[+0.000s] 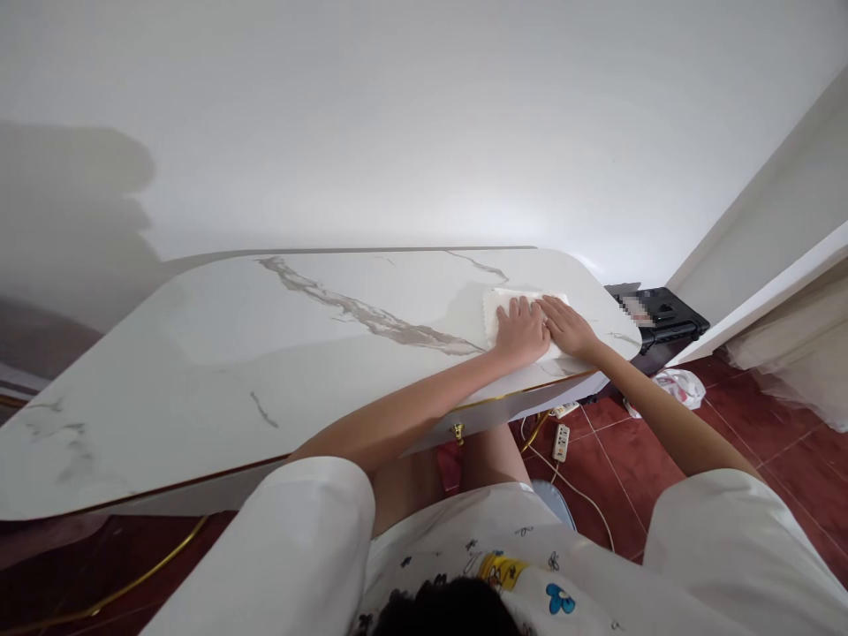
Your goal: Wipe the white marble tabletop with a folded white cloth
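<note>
A white cloth (507, 303) lies flat on the white marble table (278, 353), near its right end. My left hand (521, 331) rests palm down on the cloth with fingers stretched out. My right hand (568, 327) lies flat beside it, fingers extended, partly on the cloth and touching my left hand. Neither hand grips anything.
The table's gold-trimmed front edge (503, 399) runs below my arms. A black device (662, 318) sits past the table's right end. On the red tiled floor lie a power strip (561, 441) with a white cable and a plastic bag (679, 387). A white wall stands behind.
</note>
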`<state>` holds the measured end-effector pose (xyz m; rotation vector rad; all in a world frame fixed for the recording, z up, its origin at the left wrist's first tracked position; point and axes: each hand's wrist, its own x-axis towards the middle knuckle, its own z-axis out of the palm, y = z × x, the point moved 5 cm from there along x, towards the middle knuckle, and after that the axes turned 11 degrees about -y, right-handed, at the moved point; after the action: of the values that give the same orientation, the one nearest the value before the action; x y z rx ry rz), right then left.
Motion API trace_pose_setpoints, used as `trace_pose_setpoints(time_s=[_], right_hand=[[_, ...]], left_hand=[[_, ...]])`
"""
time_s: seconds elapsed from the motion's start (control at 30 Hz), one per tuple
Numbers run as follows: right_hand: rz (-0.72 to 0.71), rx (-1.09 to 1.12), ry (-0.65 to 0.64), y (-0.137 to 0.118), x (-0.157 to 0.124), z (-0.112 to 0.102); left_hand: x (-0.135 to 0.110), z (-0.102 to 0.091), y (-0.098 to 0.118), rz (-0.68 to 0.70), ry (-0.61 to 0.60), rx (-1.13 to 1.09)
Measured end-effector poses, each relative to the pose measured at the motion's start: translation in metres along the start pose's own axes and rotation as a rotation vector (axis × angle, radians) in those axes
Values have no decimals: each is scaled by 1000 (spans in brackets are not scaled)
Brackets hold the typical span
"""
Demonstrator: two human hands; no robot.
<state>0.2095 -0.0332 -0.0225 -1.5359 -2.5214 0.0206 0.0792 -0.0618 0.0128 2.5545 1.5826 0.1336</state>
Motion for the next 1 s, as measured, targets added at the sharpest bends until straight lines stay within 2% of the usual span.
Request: trace_pose_setpoints(time_s=[0.13,0.27,0.37,0.5,0.6,0.73,1.0], right_hand=[[-32,-2,1,-4,-20,0],[-115,12,17,2,-39,0],[-128,26,33,16,-50,-3],[-102,25,43,38,-52,-6],[-90,6,43,53,-39,-4],[-55,13,23,68,-9,1],[24,132,-25,77,52,4]], left_hand=[[-18,2,12,5,-23,8],[-28,6,29,8,-25,16],[-25,8,44,25,-33,5],[-9,7,55,46,-38,-11],[9,6,53,55,1,-28],[34,5,39,44,68,-53],[74,3,4,-22,74,-77]])
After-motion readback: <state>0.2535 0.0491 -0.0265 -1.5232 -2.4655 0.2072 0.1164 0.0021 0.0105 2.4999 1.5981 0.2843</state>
